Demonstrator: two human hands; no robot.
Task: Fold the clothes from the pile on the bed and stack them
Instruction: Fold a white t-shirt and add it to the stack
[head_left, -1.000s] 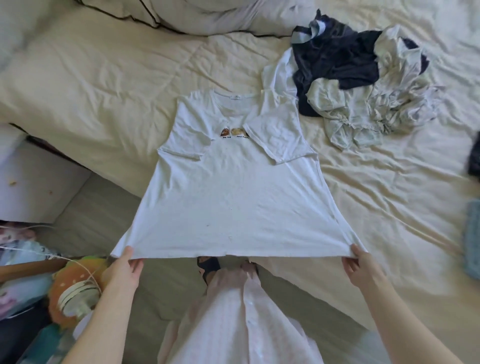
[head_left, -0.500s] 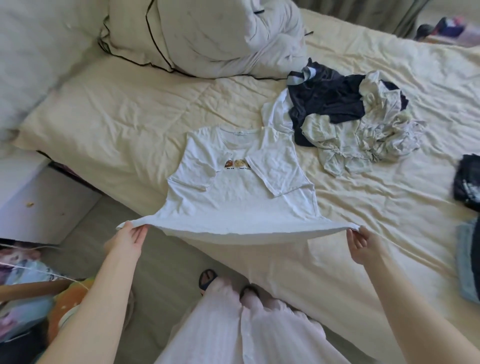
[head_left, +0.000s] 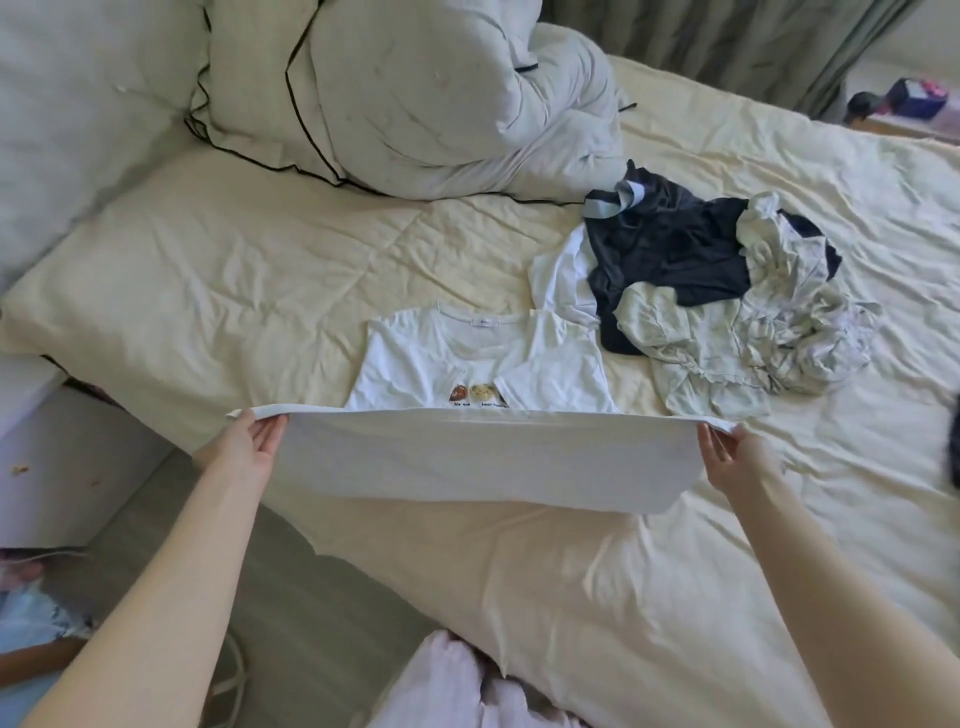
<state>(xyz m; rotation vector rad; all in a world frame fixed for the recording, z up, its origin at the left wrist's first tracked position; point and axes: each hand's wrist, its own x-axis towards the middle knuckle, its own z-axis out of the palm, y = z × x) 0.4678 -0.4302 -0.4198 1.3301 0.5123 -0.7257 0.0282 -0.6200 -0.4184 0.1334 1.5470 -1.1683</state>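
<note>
Fingers (head_left: 270, 431) of your left hand (head_left: 244, 449) pinch the left hem corner of the white t-shirt (head_left: 483, 457); your right hand (head_left: 732, 457) pinches the right hem corner the same way, fingers stretched along the cloth edge, thumbs hidden under it. Both hands are higher and further over the bed (head_left: 260, 291) than half a second ago: the hem then hung level with the mattress edge, now it's raised and carried toward the collar, so you see the shirt's underside as a wide white band between your hands. That band now hides most of the shirt body; only the collar, folded-in sleeves and the small chest print show beyond the hem. A second ago the shirt was stretched flat with the full front showing and your hands low, off the bed edge. Collar end rests on the cream sheet in the same spot as before.

Pile of clothes (head_left: 727, 301), dark navy and pale crumpled pieces, sits just right of the collar, unchanged, one white piece near the shirt's right shoulder. Rumpled duvet (head_left: 415, 104) lies at the head of the bed. View has tilted up, so a curtain (head_left: 727, 41) now shows at the far side.
</note>
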